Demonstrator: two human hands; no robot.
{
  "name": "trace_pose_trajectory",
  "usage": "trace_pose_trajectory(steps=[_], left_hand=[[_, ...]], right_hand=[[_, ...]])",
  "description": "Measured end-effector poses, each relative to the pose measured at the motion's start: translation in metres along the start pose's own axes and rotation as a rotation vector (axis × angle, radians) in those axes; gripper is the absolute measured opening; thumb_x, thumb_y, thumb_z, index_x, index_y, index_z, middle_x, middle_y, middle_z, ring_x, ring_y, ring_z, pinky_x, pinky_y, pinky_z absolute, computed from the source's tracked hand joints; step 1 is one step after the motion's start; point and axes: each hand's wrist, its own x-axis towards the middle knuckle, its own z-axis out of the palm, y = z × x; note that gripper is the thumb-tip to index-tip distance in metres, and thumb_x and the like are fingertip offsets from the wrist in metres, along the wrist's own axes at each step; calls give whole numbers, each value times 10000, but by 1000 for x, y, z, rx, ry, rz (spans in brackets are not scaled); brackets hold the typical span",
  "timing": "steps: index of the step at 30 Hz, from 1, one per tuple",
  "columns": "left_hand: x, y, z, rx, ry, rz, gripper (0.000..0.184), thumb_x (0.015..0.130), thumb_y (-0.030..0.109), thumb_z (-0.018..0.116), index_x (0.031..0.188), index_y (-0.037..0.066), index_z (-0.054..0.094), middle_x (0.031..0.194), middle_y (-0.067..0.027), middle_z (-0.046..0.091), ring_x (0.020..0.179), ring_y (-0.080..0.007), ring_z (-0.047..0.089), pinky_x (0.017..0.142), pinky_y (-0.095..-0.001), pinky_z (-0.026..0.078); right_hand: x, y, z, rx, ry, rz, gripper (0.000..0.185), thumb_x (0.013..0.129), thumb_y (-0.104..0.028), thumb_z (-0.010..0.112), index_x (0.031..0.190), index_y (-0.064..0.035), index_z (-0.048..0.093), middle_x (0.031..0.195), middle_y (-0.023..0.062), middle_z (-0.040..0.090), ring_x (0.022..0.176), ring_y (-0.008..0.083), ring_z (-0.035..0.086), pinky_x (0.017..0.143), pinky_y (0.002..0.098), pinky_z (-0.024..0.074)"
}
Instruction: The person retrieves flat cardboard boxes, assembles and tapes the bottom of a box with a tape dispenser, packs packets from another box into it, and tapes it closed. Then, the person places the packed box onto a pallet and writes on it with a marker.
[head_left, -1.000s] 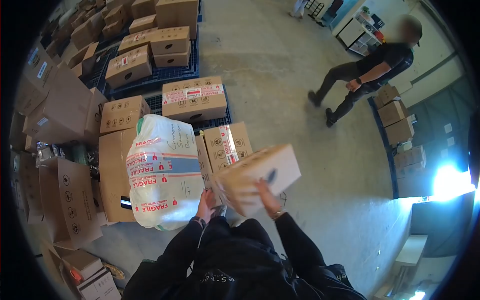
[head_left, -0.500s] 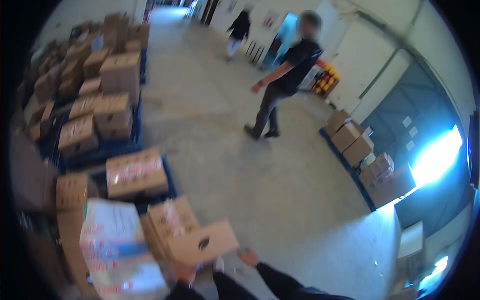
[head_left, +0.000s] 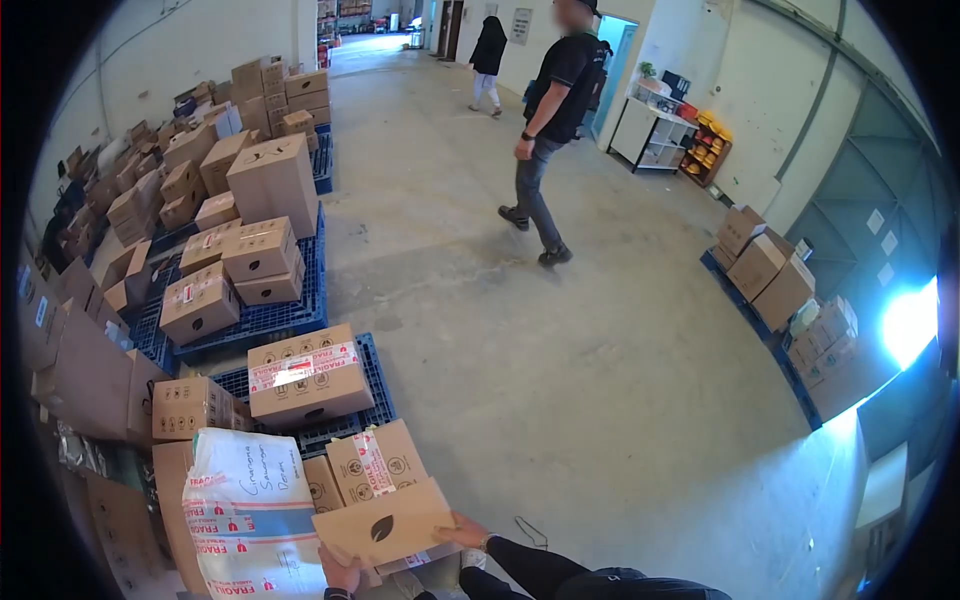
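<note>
A cardboard box [head_left: 420, 512] with a dark leaf print is tilted in front of me, low in the view. My left hand [head_left: 342, 572] grips its lower left edge, close to a large white package [head_left: 243, 475] with red FRAGILE tape and handwriting. At the right edge, my right hand [head_left: 466, 531] has its fingers against the cardboard, the thumb side towards the front. Just behind stands another cardboard box [head_left: 405, 452] with FRAGILE tape across its top, partly covered by the held one.
Blue pallets [head_left: 378, 385] loaded with cardboard boxes line the left side. Across the concrete floor [head_left: 520, 370], another loaded pallet [head_left: 765, 335] stands by the wall. One person [head_left: 565, 90] walks in the middle distance, a second person [head_left: 488, 60] farther back.
My right hand, apart from the box before, now holds its right edge. The view has turned, and the person in the middle distance has stepped on.
</note>
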Motion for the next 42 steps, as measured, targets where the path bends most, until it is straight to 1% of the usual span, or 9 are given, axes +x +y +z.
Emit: trace_pose_trajectory(steps=[4,6,11,18,23,26,32,34,42], left_hand=[[-12,-5,3,667,-444,65,1104,761,469,740,1526,-87,170,1568,-362,190,1484,-464,179,1249,-440,119],[1,-17,13,839,-295,128,1164,734,565,756,1536,-57,186,1485,-383,351,1386,-449,401,1142,-436,374],[-9,50,4,512,-663,214,863,809,579,702,1370,-46,506,1333,-310,568,1265,-416,545,1055,-420,452],[-91,46,-2,237,-680,338,776,912,518,652,1389,-72,488,1329,-249,608,1241,-327,601,1041,-394,466],[-140,13,-46,305,-854,292,784,917,527,651,1402,-65,480,1378,-238,577,1274,-320,575,1061,-397,451],[-147,-20,-74,356,-846,358,778,914,538,647,1390,-58,495,1384,-241,569,1290,-331,557,1079,-404,433],[-161,0,-95,384,-924,398,669,944,406,674,1391,-58,494,1381,-240,571,1284,-318,566,1048,-388,468],[-171,28,-90,390,-965,408,690,942,392,683,1425,-50,466,1416,-242,540,1294,-312,557,1057,-377,462],[-243,129,-18,334,-1082,873,319,930,206,633,1014,-32,436,1124,-224,621,1163,-341,620,981,-362,498]], right_hand=[[1,22,11,-335,-140,-36,792,869,-546,683,1437,-44,451,1359,207,583,1288,331,545,1089,410,412],[-7,22,-3,-605,-154,-176,766,893,-544,652,1452,-63,445,1378,204,573,1279,355,546,1083,420,420],[-73,27,-73,-765,-51,-403,396,892,-465,606,1079,-146,748,1082,179,709,1053,370,643,953,466,490],[-234,-7,-85,-615,460,-107,483,822,-455,748,979,-36,566,754,132,606,751,311,633,674,429,507],[-303,20,-59,-607,468,-202,582,784,-435,813,1002,-63,421,775,113,540,679,257,551,595,413,444],[-349,18,-38,-646,461,18,1059,846,-566,687,1422,163,178,1447,422,289,1364,498,360,1092,511,382],[-435,-43,-1,-484,320,61,468,872,-350,714,1142,-7,545,1048,177,569,983,338,609,878,421,512],[-450,-38,18,-437,272,-222,282,923,-291,685,1084,-68,624,994,143,615,913,264,641,799,367,533],[-444,-22,89,-326,467,-52,376,909,-361,685,1175,-101,639,1056,170,643,972,332,656,857,404,537]])
